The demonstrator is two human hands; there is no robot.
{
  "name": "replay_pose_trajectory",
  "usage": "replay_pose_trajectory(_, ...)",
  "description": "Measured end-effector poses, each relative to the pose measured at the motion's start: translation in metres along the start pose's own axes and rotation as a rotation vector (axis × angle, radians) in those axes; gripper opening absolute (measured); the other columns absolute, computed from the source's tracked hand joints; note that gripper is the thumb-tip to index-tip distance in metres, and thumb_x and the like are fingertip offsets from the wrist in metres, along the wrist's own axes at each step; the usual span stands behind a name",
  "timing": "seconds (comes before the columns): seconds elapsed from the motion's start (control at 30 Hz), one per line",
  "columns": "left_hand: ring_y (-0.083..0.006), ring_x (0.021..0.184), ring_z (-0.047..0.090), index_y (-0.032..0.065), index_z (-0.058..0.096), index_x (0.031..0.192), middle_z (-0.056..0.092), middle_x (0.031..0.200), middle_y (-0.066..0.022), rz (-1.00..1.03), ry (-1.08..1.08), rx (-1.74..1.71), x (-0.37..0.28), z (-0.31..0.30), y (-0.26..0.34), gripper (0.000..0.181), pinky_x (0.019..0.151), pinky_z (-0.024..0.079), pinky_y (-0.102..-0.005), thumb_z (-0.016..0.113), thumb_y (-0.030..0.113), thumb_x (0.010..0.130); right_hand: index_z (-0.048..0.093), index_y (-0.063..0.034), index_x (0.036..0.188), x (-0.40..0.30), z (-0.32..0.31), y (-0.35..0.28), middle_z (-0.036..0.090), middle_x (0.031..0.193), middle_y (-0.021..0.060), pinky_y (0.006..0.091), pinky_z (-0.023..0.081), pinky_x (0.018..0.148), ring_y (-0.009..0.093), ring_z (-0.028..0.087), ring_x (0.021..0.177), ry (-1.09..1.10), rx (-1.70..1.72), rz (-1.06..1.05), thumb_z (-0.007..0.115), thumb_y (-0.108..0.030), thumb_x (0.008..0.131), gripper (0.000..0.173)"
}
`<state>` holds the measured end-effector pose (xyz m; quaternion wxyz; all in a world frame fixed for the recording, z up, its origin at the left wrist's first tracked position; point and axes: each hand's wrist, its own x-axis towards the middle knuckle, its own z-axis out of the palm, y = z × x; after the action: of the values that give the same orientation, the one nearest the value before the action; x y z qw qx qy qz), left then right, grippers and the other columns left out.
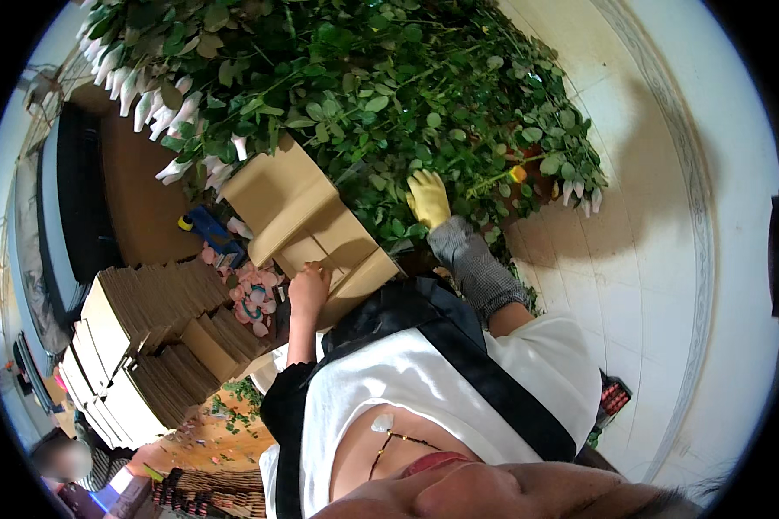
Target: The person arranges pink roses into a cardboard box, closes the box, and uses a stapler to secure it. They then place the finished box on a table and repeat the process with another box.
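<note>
A folded piece of brown cardboard [279, 178] with creased flaps lies before me. My bare left hand [309, 285] rests on its inner side with the fingers curled; whether they grip it is hidden. To the right, my right hand [428, 196], in a yellow glove with a grey woven sleeve, lies against a large heap of leafy rose stems [376, 104]. Its fingers are a little apart, and I see nothing held in them. Near that hand, a yellow-orange rose [518, 174] shows among the leaves. White-sleeved flower heads [146, 107] line the heap's left end.
Left of my left hand are stacked cardboard sheets [162, 298], with scattered pink petals [256, 292] and a blue tape dispenser [211, 227] beside them. Pale tiled floor [623, 259] stretches along the right. Another person [71, 457] is at the lower left, near bundled material [214, 490].
</note>
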<state>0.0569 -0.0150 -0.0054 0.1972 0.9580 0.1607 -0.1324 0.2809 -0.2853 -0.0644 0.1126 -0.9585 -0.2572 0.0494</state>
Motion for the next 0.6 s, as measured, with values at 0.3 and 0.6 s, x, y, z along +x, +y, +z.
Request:
replay_pose_trajectory(0.3,-0.0403,0.079,0.07,0.0028,0.068,0.094,0.07,0.093,-0.0213,-0.062,0.026,-0.065,-0.009,-0.006,-0.001,0.029,0.071,0.058,-0.0489,0.061,0.031,0.092,0.059,-0.0042,0.125,0.109,-0.064,-0.047,0.067,0.112,0.0139,0.0451,0.044,0.102,0.033,0.06,0.108,0.24,-0.109,-0.231,0.061,-0.016,0.09,0.037)
replay_pose_trajectory(0.6,-0.0382,0.074,0.071,0.0033,0.068,0.09,0.069,0.086,-0.021,0.013,0.057,0.004,-0.004,0.0,-0.004,0.029,0.064,0.058,-0.0477,0.06,0.031,0.092,0.071,-0.013,0.087,0.169,0.008,-0.009,0.069,0.086,0.0073,0.0464,0.035,0.112,0.026,0.064,0.093,-0.128,-0.255,-0.249,0.048,-0.014,0.1,0.027)
